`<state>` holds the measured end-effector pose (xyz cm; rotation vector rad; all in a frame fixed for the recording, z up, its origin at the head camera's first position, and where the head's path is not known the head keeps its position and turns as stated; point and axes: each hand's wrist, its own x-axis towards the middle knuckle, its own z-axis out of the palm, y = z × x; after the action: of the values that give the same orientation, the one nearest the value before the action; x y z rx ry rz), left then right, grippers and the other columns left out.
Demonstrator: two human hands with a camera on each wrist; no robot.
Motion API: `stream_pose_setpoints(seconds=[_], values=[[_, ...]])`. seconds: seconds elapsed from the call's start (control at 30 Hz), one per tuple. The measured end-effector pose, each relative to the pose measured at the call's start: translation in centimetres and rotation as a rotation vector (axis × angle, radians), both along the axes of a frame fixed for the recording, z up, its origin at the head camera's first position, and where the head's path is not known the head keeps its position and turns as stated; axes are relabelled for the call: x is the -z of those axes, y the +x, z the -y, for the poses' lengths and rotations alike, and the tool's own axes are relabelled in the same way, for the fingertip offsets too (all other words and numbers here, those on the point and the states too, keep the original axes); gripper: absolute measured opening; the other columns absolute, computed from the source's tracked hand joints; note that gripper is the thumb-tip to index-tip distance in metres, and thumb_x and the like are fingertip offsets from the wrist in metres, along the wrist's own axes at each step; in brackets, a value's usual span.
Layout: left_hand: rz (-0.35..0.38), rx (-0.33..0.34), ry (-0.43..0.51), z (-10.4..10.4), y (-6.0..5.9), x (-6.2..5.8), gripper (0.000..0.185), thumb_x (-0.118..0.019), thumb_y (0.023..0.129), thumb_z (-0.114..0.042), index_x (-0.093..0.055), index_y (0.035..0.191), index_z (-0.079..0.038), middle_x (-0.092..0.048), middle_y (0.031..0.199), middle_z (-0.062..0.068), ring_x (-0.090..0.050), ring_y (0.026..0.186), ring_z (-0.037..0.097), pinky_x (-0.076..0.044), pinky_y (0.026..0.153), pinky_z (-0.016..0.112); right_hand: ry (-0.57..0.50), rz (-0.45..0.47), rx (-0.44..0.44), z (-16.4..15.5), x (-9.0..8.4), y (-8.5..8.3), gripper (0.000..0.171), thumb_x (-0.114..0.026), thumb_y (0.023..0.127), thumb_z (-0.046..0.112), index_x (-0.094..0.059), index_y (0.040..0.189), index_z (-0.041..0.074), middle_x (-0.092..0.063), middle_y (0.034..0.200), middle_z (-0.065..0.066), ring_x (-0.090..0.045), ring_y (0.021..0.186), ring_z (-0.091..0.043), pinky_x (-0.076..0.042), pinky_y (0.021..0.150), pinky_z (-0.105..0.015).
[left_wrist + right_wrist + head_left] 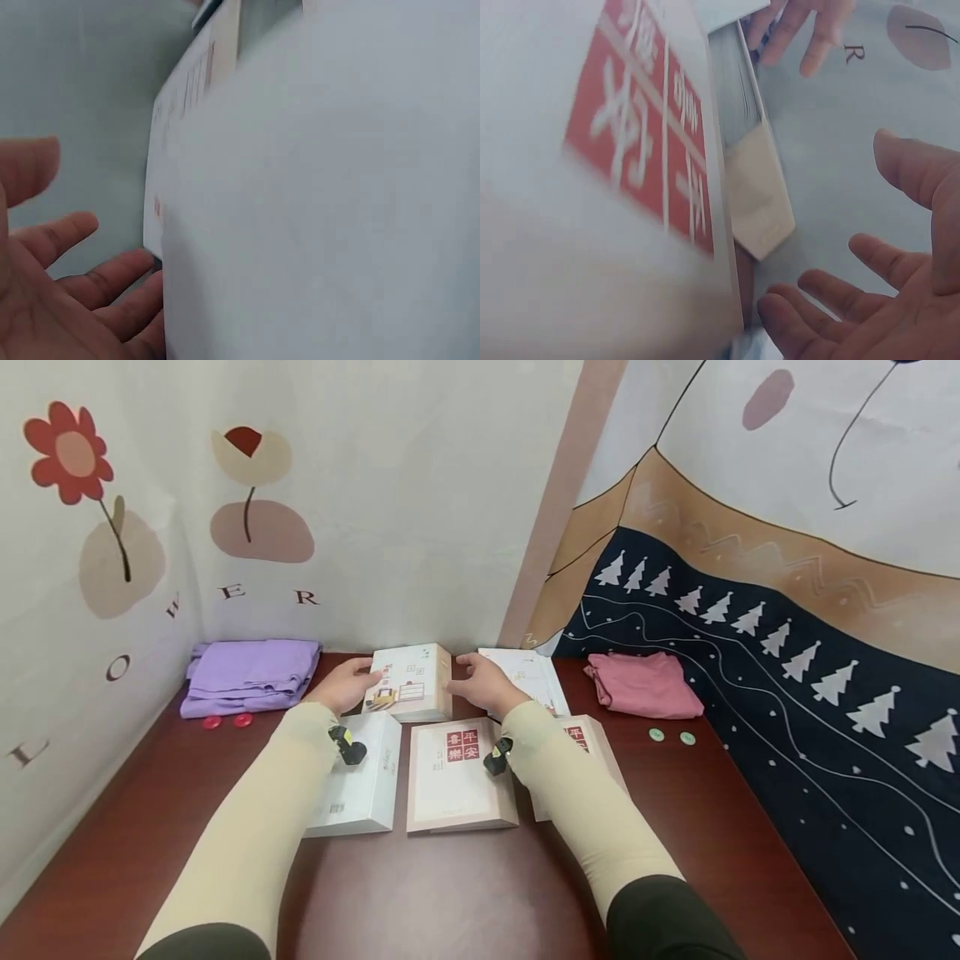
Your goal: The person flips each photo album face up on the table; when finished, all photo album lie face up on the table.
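Dark red tabletop (465, 893): we are bracketing the white box (408, 681) with left hand (347, 683) and right hand (480, 683), fingers apart and straightish, flanking its sides.

Beyond the fingers (71, 229), the white box (322, 195) fills the left wrist view as a blur, its print unreadable. The right forearm hides most of the third book (592, 739). The red-labelled book (592, 187) runs off the right wrist picture's edge.

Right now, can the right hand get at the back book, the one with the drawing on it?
Probably yes: the right hand hovers open beside the back book, nothing between.
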<state>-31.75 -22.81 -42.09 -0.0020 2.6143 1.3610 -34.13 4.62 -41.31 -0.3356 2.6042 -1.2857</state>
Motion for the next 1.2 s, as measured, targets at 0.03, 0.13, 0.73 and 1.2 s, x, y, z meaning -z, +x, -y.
stream_pose_setpoints(seconds=[0.03,0.13,0.73,1.2], values=[[0.008,0.002,-0.024,0.4,-0.1,0.2,0.066,-0.046,0.112,-0.025,-0.02,0.166,0.002,-0.036,0.162,0.034,-0.042,0.147,0.045,-0.033,0.124,0.056,0.001,0.004,-0.016,0.4,0.1,0.0,0.07,-0.075,0.098,0.03,-0.046,0.157,0.005,-0.053,0.152,-0.025,-0.054,0.138,-0.036,-0.046,0.116,-0.048],[0.055,0.002,-0.029,1.3,-0.2,0.4,0.067,-0.046,0.109,-0.015,-0.017,0.168,-0.001,-0.036,0.161,0.035,-0.045,0.144,0.047,-0.039,0.12,0.057,-0.003,0.031,-0.051,1.4,0.2,0.0,0.073,-0.075,0.097,0.032,-0.045,0.158,0.006,-0.056,0.15,-0.023,-0.056,0.137,-0.034,-0.046,0.115,-0.047],[0.105,0.084,-0.123,-0.1,-0.9,0.6,0.067,-0.049,0.099,-0.003,-0.029,0.162,0.005,-0.042,0.157,0.029,-0.059,0.12,0.032,-0.048,0.106,0.04,0.02,0.156,-0.041,2.9,1.1,-1.0,0.081,-0.078,0.096,0.03,-0.038,0.163,0.009,-0.04,0.167,-0.015,-0.04,0.152,-0.033,-0.038,0.123,-0.049],[0.132,0.099,-0.236,-0.4,-1.9,0.1,0.071,-0.054,0.094,-0.007,-0.033,0.161,0.003,-0.04,0.159,0.028,-0.046,0.131,0.037,-0.036,0.119,0.051,0.047,0.13,-0.034,3.2,1.1,-1.0,0.064,-0.068,0.096,0.004,-0.05,0.157,0.012,-0.046,0.163,-0.013,-0.049,0.141,-0.028,-0.045,0.115,-0.043]])
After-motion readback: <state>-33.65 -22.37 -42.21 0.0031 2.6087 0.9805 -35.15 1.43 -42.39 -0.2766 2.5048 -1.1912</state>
